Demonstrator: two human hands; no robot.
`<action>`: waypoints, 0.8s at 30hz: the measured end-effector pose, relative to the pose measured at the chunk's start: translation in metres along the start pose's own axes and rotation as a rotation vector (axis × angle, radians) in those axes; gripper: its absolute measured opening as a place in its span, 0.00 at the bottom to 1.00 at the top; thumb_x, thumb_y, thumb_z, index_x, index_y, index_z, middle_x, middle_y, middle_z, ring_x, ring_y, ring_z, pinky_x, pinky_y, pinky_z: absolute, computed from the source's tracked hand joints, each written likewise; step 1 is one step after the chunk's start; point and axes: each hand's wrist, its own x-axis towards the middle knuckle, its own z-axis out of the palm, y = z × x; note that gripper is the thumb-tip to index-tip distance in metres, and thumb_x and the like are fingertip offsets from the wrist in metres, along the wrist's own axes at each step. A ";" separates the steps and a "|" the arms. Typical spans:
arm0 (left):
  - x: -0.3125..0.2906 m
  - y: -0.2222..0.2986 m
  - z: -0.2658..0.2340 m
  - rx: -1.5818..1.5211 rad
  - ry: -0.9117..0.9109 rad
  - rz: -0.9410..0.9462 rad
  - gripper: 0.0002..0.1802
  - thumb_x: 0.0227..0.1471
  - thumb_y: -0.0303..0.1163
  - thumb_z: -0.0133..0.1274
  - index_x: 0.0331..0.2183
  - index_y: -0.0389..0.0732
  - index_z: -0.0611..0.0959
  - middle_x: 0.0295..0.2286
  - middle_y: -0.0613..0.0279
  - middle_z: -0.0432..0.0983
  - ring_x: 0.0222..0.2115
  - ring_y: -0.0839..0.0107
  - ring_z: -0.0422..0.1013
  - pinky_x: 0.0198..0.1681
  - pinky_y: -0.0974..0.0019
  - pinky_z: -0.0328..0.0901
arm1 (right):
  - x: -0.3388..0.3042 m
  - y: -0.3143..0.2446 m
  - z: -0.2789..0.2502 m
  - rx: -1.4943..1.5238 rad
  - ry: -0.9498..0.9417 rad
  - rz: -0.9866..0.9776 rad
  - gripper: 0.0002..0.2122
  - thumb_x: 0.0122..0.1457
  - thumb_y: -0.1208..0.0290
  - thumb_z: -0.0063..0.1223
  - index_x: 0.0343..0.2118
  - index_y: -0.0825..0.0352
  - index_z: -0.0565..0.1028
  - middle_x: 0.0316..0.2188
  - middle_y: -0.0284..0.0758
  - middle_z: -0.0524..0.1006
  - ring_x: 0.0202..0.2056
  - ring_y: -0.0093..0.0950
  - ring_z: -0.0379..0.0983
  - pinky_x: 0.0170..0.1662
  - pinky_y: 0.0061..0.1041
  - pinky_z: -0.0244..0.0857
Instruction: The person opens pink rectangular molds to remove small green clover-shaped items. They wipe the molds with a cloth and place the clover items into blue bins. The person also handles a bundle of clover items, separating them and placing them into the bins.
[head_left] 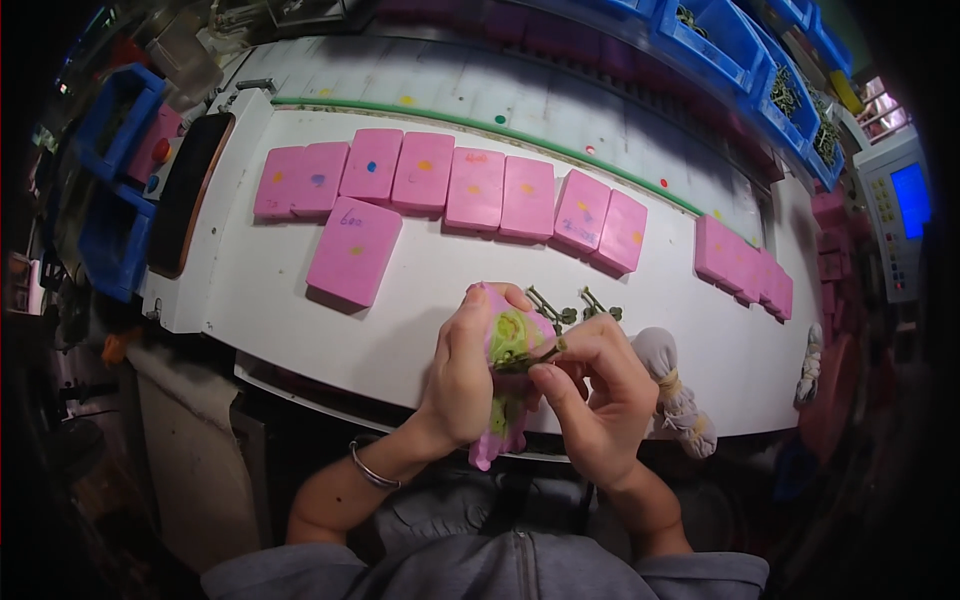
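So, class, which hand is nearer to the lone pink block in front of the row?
Left. The left hand is right of the pink block, closer to the person; the right hand is farther right.

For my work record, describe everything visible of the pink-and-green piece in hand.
The pink-and-green piece looks soft and rubbery: pink skin with uneven, bright yellow-green areas. It is held near the white table's near edge, a pink end pointing down. The left hand grips it; the right hand is at a dark green stem against it.
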 end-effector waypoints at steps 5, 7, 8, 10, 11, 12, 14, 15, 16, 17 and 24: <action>0.003 -0.002 -0.001 0.003 -0.070 -0.056 0.25 0.59 0.50 0.23 0.36 0.39 0.66 0.16 0.58 0.69 0.13 0.71 0.66 0.18 0.69 0.64 | 0.001 0.005 -0.005 0.433 -0.038 0.315 0.03 0.51 0.82 0.55 0.26 0.71 0.72 0.24 0.29 0.66 0.23 0.16 0.61 0.25 0.13 0.55; 0.004 0.000 -0.001 -0.031 -0.068 -0.126 0.25 0.58 0.52 0.24 0.36 0.40 0.66 0.17 0.56 0.69 0.13 0.68 0.66 0.18 0.66 0.64 | 0.003 0.002 -0.012 0.507 -0.030 0.332 0.02 0.53 0.83 0.52 0.26 0.72 0.72 0.26 0.29 0.68 0.26 0.15 0.64 0.30 0.13 0.58; 0.007 -0.002 -0.005 -0.042 -0.058 -0.160 0.25 0.58 0.53 0.24 0.36 0.42 0.65 0.17 0.55 0.69 0.13 0.66 0.66 0.17 0.64 0.64 | 0.002 0.001 -0.017 0.487 0.001 0.317 0.02 0.52 0.84 0.52 0.26 0.72 0.72 0.26 0.30 0.68 0.26 0.16 0.64 0.31 0.14 0.59; 0.010 -0.005 -0.012 -0.054 -0.041 -0.188 0.25 0.57 0.56 0.24 0.36 0.44 0.64 0.17 0.52 0.69 0.13 0.63 0.65 0.18 0.62 0.64 | 0.006 0.001 -0.028 0.360 0.060 0.327 0.02 0.52 0.83 0.53 0.25 0.73 0.72 0.26 0.31 0.69 0.27 0.16 0.65 0.31 0.15 0.60; 0.009 -0.004 -0.015 -0.045 -0.045 -0.157 0.25 0.57 0.56 0.24 0.36 0.44 0.64 0.16 0.51 0.68 0.13 0.63 0.65 0.18 0.62 0.64 | 0.010 0.003 -0.036 0.168 0.031 0.375 0.02 0.51 0.83 0.54 0.27 0.75 0.73 0.25 0.31 0.69 0.27 0.17 0.65 0.32 0.16 0.60; 0.009 -0.002 -0.017 -0.038 -0.051 -0.127 0.25 0.57 0.56 0.23 0.36 0.44 0.63 0.15 0.50 0.68 0.13 0.63 0.65 0.18 0.62 0.64 | 0.011 0.006 -0.043 0.011 -0.007 0.400 0.05 0.49 0.83 0.55 0.30 0.75 0.74 0.26 0.32 0.69 0.28 0.18 0.65 0.32 0.17 0.61; 0.010 -0.003 -0.019 -0.011 -0.071 -0.072 0.25 0.57 0.56 0.22 0.37 0.45 0.62 0.14 0.49 0.67 0.12 0.64 0.64 0.18 0.62 0.64 | 0.007 0.010 -0.057 -0.346 0.004 0.297 0.12 0.47 0.84 0.56 0.37 0.75 0.73 0.30 0.35 0.69 0.31 0.23 0.66 0.34 0.19 0.62; 0.011 -0.002 -0.020 -0.002 -0.062 -0.065 0.25 0.57 0.56 0.22 0.37 0.44 0.62 0.14 0.49 0.67 0.12 0.64 0.64 0.18 0.63 0.64 | 0.000 0.012 -0.063 -0.530 0.037 0.160 0.15 0.47 0.84 0.55 0.41 0.75 0.72 0.33 0.37 0.69 0.32 0.27 0.67 0.35 0.21 0.63; 0.010 -0.002 -0.018 0.002 -0.057 -0.065 0.25 0.57 0.56 0.21 0.37 0.44 0.62 0.14 0.49 0.67 0.12 0.64 0.64 0.18 0.63 0.64 | -0.007 0.013 -0.071 -0.718 0.072 0.026 0.19 0.46 0.84 0.55 0.45 0.74 0.71 0.35 0.38 0.70 0.33 0.30 0.68 0.37 0.23 0.64; 0.010 -0.002 -0.016 0.006 -0.052 -0.066 0.25 0.57 0.55 0.21 0.37 0.44 0.62 0.14 0.49 0.67 0.12 0.64 0.64 0.19 0.63 0.64 | -0.013 0.012 -0.082 -0.808 0.000 0.031 0.22 0.46 0.85 0.53 0.48 0.73 0.68 0.39 0.40 0.69 0.36 0.33 0.68 0.40 0.24 0.64; 0.016 -0.014 -0.004 0.032 -0.095 0.006 0.25 0.58 0.53 0.21 0.38 0.42 0.62 0.15 0.50 0.68 0.13 0.66 0.64 0.19 0.65 0.64 | -0.029 -0.006 -0.090 -0.713 -0.227 0.118 0.29 0.45 0.93 0.41 0.54 0.69 0.63 0.52 0.46 0.66 0.53 0.42 0.63 0.53 0.29 0.58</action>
